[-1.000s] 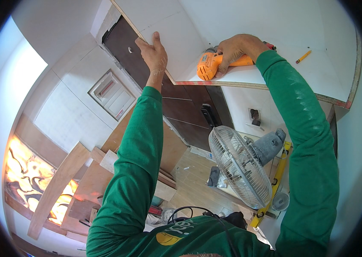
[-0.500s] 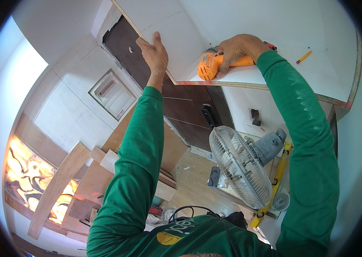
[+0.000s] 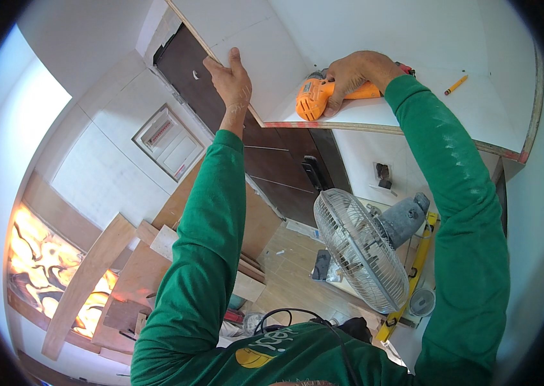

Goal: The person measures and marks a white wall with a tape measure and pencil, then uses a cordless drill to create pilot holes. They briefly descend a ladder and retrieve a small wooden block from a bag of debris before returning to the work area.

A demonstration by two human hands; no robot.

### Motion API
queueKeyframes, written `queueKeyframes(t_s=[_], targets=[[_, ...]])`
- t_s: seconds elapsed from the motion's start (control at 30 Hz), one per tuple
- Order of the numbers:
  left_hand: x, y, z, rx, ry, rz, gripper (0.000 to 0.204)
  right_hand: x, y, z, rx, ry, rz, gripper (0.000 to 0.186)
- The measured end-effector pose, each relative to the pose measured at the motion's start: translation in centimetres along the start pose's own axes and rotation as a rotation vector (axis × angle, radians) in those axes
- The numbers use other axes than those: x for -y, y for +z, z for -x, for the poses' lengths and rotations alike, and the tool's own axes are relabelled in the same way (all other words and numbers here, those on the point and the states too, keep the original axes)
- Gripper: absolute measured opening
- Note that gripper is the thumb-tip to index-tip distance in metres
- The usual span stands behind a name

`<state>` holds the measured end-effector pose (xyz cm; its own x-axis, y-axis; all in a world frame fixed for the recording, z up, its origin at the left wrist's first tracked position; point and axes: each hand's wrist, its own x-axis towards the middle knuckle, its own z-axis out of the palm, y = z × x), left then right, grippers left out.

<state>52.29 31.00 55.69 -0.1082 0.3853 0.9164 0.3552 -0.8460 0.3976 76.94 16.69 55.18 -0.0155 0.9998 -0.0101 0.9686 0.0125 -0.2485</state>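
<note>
Holding: R hand (image 3: 357, 72) orange pwr tool (image 3: 313, 101), L hand (image 3: 230, 82) cab. edge (image 3: 191, 29).

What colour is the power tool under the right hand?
The power tool is mostly orange, with a bit of red at its far end, best seen in the head view.

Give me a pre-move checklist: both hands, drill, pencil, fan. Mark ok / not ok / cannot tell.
1. Left hand gripping the side edge of the white cabinet: ok.
2. Right hand around the orange drill: ok.
3. Drill tip clear: cannot tell, working end mostly hidden.
4. Pencil apart from drill and right hand: ok.
5. Fan switched off: cannot tell.
</note>
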Motion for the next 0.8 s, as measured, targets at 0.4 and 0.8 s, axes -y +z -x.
queueKeyframes(t_s=[0.4,0.8], targets=[[0.6,0.5,-0.2,-0.042,0.077,-0.046,0.054,-0.3,-0.1,0.1,-0.011,0.024,-0.006,0.112],[0.8,0.2,-0.3,-0.023,0.012,-0.069,0.056,0.0,0.0,-0.3,0.029,0.016,-0.020,0.110]])
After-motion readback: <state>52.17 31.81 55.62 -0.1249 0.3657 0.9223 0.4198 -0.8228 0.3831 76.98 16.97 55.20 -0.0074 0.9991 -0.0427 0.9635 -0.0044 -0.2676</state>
